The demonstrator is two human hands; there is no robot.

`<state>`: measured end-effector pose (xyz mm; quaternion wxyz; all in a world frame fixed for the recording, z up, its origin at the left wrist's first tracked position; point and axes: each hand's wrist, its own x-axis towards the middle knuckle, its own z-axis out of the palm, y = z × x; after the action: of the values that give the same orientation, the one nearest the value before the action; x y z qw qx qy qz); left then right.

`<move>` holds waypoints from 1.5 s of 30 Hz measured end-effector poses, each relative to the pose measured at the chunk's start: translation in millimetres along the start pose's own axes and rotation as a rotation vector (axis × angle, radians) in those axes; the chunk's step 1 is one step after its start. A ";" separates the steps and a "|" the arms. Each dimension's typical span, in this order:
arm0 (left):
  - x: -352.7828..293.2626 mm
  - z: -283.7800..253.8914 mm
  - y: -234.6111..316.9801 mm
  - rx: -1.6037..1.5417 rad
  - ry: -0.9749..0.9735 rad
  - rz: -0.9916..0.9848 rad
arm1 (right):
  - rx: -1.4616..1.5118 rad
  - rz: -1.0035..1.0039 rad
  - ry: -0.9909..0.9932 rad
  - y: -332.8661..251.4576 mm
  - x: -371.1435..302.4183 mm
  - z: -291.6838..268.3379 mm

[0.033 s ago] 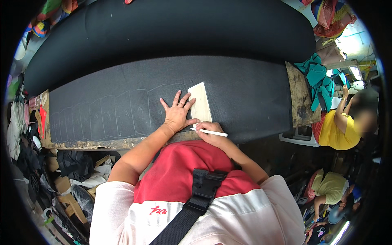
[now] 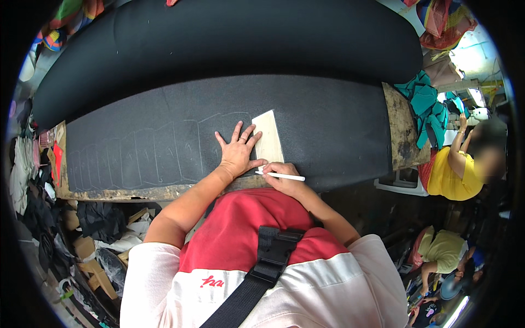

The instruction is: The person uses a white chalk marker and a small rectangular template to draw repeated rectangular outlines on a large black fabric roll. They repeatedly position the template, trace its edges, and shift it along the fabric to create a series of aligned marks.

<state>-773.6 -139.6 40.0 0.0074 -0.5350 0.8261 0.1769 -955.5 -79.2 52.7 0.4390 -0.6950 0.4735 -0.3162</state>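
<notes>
A: In the head view, where does your pale, flat template [image 2: 269,143] lie?

B: It lies on the black sheet [image 2: 339,128] over the worktop [image 2: 403,126], just right of a row of chalk-like outlines [image 2: 156,158].

A: What is the state of your fingers?

B: Your left hand [image 2: 236,156] is pressed flat, fingers spread and grasping nothing, some of them overlapping the template's left edge. The fingers of your right hand [image 2: 280,177] grasp a white pen [image 2: 290,177], its tip at your template's lower end.

A: Which containers surround you?

B: A red-and-yellow woven bag [image 2: 444,24] appears at the upper right; you cannot tell its contents from here. Teal pieces [image 2: 424,101] lie heaped loose at the worktop's right end, near a co-worker in yellow [image 2: 454,175]. Beyond the sheet, a large black roll [image 2: 229,41] stretches across your view.
</notes>
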 end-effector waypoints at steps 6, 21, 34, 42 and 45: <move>8.6 -13.9 5.8 0.016 -0.102 -0.009 | -0.233 0.205 -0.097 4.6 -5.9 -66.5; 32.4 -78.8 73.8 -0.620 0.594 0.782 | 1.130 0.294 0.452 -21.6 7.8 -113.4; 35.2 26.9 41.6 -0.115 0.170 0.252 | 0.262 0.300 0.430 67.4 -12.2 -57.1; 40.4 24.6 46.6 -0.107 0.087 0.209 | -0.287 0.027 0.506 32.6 18.4 -74.1; 38.8 25.2 45.6 -0.133 0.089 0.209 | -0.163 -0.004 0.458 31.3 56.4 -83.8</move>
<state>-835.0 -149.5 21.5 -0.0832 -0.4527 0.8632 0.2074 -1019.2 -163.2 60.3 0.2620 -0.6391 0.5832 -0.4275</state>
